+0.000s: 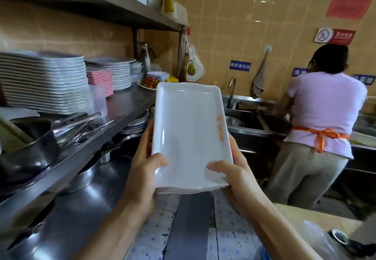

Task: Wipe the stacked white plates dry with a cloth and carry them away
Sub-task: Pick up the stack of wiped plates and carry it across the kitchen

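Plate stack [189, 129] between both hands

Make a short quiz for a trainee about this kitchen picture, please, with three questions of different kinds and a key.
1. True or false: the plates are held in both hands.
2. Where is the orange print on the top plate? A) on its right rim B) in its middle C) on its left rim
3. Fill in: the other person stands at the ___, back turned to the camera.

Key
1. True: the left hand and right hand grip the near end, thumbs on top.
2. A
3. sink
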### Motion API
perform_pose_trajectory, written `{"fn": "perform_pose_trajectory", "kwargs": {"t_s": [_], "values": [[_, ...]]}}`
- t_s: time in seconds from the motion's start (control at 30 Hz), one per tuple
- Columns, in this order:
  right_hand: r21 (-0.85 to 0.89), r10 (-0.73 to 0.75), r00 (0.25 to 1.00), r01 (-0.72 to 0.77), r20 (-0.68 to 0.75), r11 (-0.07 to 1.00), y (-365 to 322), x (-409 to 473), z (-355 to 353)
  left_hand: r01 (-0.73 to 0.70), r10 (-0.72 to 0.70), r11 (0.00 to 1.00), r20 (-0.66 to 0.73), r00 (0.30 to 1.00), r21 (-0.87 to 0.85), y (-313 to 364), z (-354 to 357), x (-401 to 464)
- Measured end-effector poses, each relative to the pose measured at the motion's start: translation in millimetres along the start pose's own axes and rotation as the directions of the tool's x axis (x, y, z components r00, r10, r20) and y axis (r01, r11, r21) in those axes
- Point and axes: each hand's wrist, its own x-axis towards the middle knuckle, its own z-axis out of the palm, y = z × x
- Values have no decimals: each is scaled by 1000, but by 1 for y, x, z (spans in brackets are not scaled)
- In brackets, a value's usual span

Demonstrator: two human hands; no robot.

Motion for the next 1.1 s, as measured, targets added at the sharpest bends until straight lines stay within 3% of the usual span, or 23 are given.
{"fn": "perform_pose_trajectory", "kwargs": {"t_s": [0.27, 0.53, 0.8, 1.1], "values": [[44, 2, 979, -11, 206, 999, 48, 140, -10, -27, 48, 995, -229, 972, 94, -35, -23, 104], [165, -63, 897, -12, 438, 986, 92, 302, -43, -49, 102, 990, -417, 903, 136, -66, -17, 232], [266, -72, 842, -87, 535, 960, 128, 416, -44, -102, 192, 975, -527, 828, 196, -85, -28, 324], [276, -84, 787, -112, 611, 955, 155, 517, 4, -103, 219, 970, -615, 757, 219, -86, -86, 396]]}}
